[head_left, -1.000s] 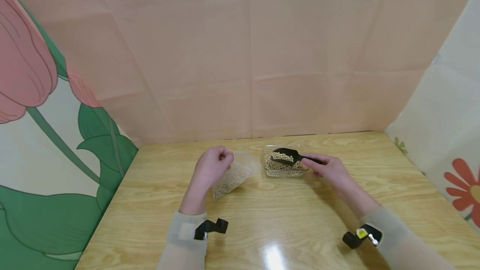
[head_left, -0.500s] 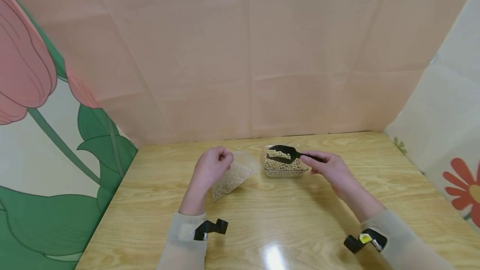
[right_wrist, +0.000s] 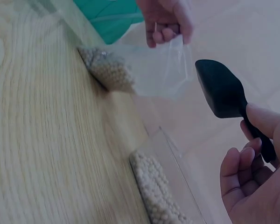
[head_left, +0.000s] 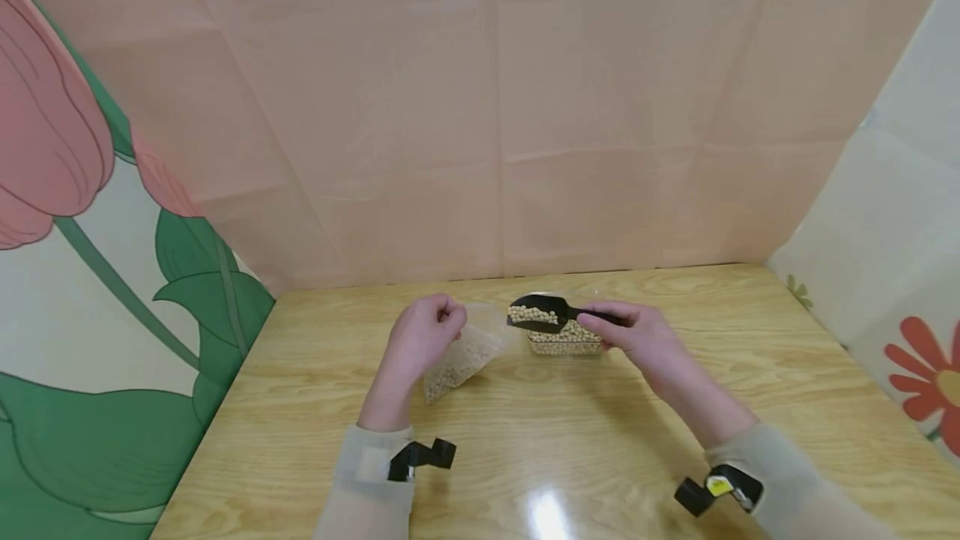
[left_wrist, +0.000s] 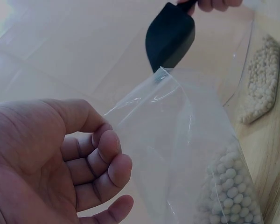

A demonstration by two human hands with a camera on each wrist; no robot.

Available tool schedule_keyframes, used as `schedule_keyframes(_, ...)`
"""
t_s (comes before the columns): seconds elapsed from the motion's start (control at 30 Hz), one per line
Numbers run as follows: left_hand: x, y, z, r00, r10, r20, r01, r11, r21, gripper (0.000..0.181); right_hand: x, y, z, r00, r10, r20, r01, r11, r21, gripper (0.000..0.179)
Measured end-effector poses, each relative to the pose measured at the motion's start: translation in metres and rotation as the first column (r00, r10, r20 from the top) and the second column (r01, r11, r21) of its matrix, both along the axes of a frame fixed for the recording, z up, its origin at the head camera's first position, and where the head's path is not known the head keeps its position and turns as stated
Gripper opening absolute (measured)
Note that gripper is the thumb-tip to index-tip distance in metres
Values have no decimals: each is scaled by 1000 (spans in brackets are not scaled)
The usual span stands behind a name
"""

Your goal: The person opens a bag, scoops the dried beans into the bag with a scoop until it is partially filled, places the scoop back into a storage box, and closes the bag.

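Observation:
My left hand (head_left: 426,332) pinches the upper edge of a clear plastic bag (left_wrist: 163,116), whose lower part bulges with pale round beans (left_wrist: 231,191). The bag's mouth faces right, toward the scoop. In my right hand (head_left: 633,336) is a black scoop (right_wrist: 219,88), gripped by its handle between thumb and fingers. A heap of beans (head_left: 531,314) lies in the scoop, which is held level above the left part of a clear rectangular container (head_left: 564,347). More beans fill that container, partly hidden under the scoop. The scoop's tip is close to the bag's opening.
Everything stands on a wood-grain table (head_left: 495,457). A pink sheet (head_left: 495,123) hangs behind it. Flower-printed panels stand to the left and right. Each forearm wears a black camera mount over a pale sleeve.
My right hand has lifted the loaded scoop out of the container's beans and carried it left toward the bag. My left hand and the bag have stayed in place.

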State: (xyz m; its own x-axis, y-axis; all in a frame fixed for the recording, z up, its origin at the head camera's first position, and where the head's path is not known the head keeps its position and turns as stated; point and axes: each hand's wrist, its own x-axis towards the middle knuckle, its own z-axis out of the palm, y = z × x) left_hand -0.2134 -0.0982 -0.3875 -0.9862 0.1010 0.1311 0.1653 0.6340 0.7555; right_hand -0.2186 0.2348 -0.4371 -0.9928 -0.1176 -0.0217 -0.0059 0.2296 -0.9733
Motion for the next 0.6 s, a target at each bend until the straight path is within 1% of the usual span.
schedule_keyframes(0.23,1,0,0,1000,8,10,-8,1000,4,23,0,-19,1,1000,13,6,-13,1000,5,54)
schedule_keyframes(0.37,0,1,0,1000,10,18,-10,1000,5,22,-1,-27,3,1000,9,-5,-9,999,32,54)
schedule_keyframes(0.6,0,0,1,1000,2,19,-3,1000,10,23,-1,-37,7,998,34,-46,-29,995,92,51)
